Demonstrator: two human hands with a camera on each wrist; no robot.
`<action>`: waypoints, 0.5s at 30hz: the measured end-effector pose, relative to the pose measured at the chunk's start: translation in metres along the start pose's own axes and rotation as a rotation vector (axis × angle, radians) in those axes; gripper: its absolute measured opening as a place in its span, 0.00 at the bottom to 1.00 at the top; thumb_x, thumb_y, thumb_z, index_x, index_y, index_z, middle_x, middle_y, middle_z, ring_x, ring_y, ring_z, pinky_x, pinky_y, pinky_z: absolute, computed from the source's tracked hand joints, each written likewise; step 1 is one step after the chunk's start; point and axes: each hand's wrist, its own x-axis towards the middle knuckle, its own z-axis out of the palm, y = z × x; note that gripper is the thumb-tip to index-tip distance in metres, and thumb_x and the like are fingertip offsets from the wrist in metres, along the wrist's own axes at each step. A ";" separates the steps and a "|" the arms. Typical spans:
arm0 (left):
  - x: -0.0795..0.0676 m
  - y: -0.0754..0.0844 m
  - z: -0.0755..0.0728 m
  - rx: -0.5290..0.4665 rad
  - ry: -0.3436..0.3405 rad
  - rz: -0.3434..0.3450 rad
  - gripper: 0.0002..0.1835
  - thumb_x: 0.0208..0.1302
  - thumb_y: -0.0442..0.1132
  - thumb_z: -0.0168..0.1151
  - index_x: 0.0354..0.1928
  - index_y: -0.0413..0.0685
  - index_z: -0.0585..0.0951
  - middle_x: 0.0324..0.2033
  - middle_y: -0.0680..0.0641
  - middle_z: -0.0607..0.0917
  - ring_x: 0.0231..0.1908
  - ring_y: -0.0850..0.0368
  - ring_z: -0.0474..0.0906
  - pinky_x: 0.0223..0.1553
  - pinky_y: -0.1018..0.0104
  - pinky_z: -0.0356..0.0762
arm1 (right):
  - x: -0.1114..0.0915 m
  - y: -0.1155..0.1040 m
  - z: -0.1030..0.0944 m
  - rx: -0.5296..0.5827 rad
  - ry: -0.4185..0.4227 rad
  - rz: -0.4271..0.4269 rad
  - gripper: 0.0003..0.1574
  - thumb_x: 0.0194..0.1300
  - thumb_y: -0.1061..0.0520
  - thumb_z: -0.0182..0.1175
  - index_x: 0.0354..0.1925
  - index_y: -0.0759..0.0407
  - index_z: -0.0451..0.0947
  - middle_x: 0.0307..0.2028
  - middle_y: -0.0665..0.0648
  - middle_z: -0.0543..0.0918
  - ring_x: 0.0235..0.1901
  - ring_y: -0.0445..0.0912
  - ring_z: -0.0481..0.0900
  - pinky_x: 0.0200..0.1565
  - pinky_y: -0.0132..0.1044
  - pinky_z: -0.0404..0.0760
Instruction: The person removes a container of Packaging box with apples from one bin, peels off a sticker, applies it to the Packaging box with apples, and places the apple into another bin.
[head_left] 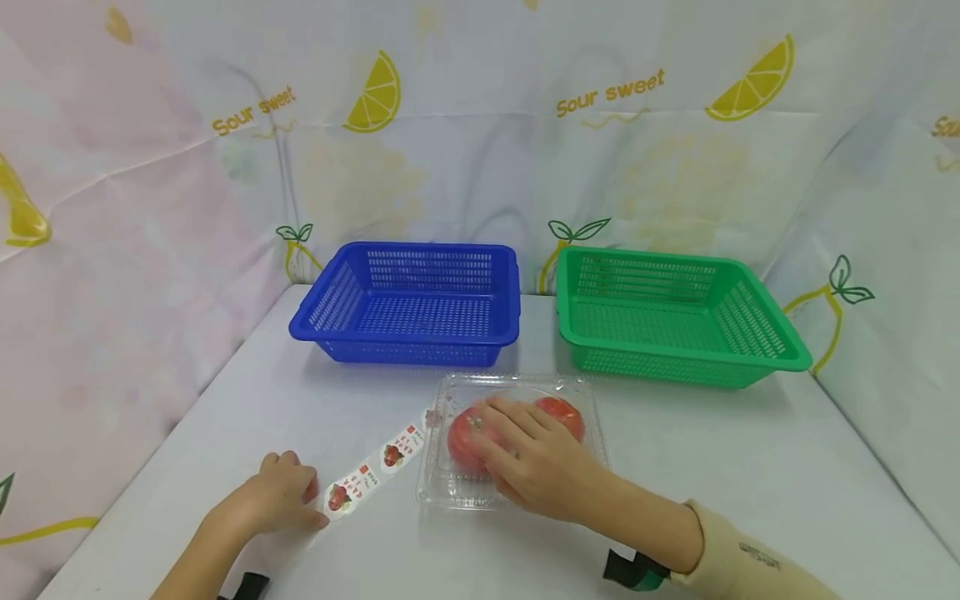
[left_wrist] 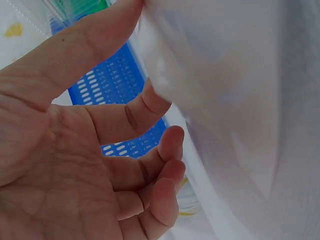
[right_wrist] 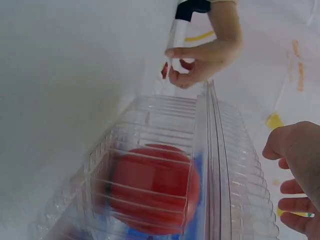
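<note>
A clear plastic clamshell box (head_left: 465, 493) lies on the table with large red tomatoes (head_left: 558, 412) inside. Over its lid is my right hand (head_left: 551, 467), blurred at the fingertips and partly hiding the tomatoes. In the right wrist view the fingers of my right hand (right_wrist: 302, 185) are loosely bent beside the lid, with nothing seen between them. To the left, a white strip of stickers (head_left: 372, 471) printed with red fruit runs up to the box. My left hand (head_left: 273, 496) holds its near end between thumb and forefinger; the other fingers (left_wrist: 167, 195) curl loosely.
Behind the box stand a blue perforated basket (head_left: 427, 315) on the left and a green one (head_left: 660, 321) on the right. A white cloth with lemon prints (head_left: 480, 150) hangs around the white table (head_left: 517, 554).
</note>
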 end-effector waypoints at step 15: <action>-0.006 0.011 -0.025 -0.337 -0.134 0.411 0.18 0.59 0.42 0.60 0.18 0.51 0.64 0.15 0.61 0.59 0.18 0.69 0.57 0.18 0.73 0.55 | 0.006 -0.011 0.003 -0.033 0.057 -0.088 0.24 0.63 0.56 0.37 0.51 0.58 0.73 0.55 0.61 0.73 0.58 0.54 0.67 0.59 0.44 0.64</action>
